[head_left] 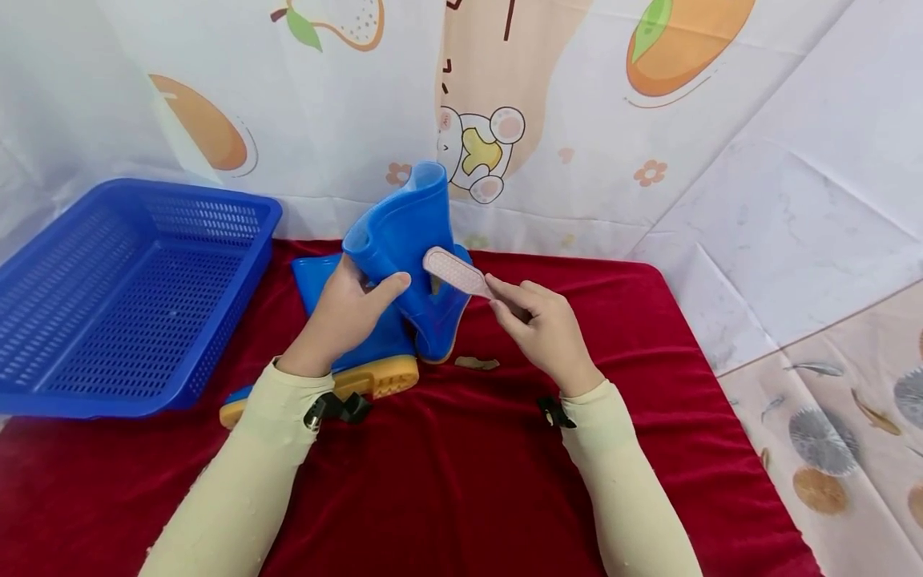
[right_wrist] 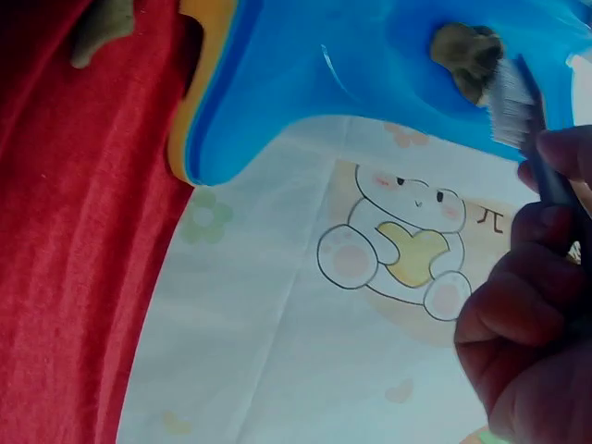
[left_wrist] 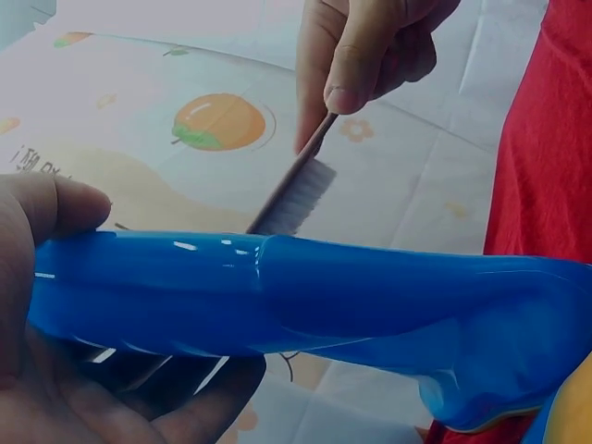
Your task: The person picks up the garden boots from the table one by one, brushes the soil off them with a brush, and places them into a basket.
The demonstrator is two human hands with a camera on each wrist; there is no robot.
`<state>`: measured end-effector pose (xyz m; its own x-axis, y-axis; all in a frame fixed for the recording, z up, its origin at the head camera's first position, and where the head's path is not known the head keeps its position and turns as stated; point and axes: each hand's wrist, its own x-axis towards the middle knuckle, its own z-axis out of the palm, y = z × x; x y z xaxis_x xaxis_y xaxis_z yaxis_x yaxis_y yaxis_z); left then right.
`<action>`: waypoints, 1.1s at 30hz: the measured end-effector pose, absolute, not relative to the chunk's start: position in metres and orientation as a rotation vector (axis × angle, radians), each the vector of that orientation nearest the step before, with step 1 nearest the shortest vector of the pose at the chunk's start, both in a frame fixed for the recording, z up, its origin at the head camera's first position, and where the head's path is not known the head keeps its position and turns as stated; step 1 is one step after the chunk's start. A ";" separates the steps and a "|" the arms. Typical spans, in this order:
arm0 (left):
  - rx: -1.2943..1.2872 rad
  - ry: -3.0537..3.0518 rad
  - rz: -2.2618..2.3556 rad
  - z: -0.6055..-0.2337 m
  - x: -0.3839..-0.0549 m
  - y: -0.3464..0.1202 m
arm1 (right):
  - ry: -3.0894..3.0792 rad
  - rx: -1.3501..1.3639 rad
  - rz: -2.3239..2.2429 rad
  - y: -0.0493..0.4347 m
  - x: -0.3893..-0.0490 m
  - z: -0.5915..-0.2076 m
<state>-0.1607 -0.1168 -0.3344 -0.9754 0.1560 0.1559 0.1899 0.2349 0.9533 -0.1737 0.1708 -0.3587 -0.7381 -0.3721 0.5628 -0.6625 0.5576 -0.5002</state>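
Above red velvet (head_left: pixel 505 481) before the far fruit-print curtain (head_left: pixel 577 176), the left hand (head_left: pixel 342 316) grips a rain boot (head_left: pixel 407 232), the right hand (head_left: pixel 551 332) a brush (head_left: pixel 456 271).

The head view's left edge cuts off the blue plastic basket (head_left: pixel 232 311); the left hand (head_left: pixel 346 314) partly covers the lying rubber boot (head_left: pixel 378 338). In the right wrist view, the brush bristles (right_wrist: pixel 510 104) look blurred.

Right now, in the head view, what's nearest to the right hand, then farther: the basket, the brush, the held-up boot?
1. Brush: in the right hand.
2. Held-up boot: left of that, in the left hand.
3. Basket: far left side.
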 end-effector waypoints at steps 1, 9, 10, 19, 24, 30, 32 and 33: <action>-0.334 -2.445 -1.892 -0.334 -0.161 -0.117 | -2.414 0.824 1.021 0.173 -0.174 -0.358; -0.281 -2.443 -1.887 -0.335 -0.159 -0.117 | -2.402 0.775 0.951 0.181 -0.176 -0.355; -0.288 -2.442 -1.888 -0.335 -0.159 -0.116 | -2.398 0.782 0.943 0.180 -0.176 -0.355; -0.329 -2.415 -1.893 -0.336 -0.160 -0.116 | -2.314 0.830 0.862 0.174 -0.175 -0.358; -0.319 -2.427 -1.893 -0.335 -0.160 -0.116 | -2.277 0.842 0.841 0.173 -0.175 -0.357; -0.301 -2.438 -1.900 -0.335 -0.159 -0.116 | -2.246 0.836 0.839 0.171 -0.175 -0.359; -0.303 -2.438 -1.905 -0.335 -0.159 -0.116 | -2.241 0.845 0.859 0.170 -0.174 -0.359; -0.306 -2.436 -1.906 -0.335 -0.159 -0.116 | -2.240 0.852 0.868 0.169 -0.174 -0.359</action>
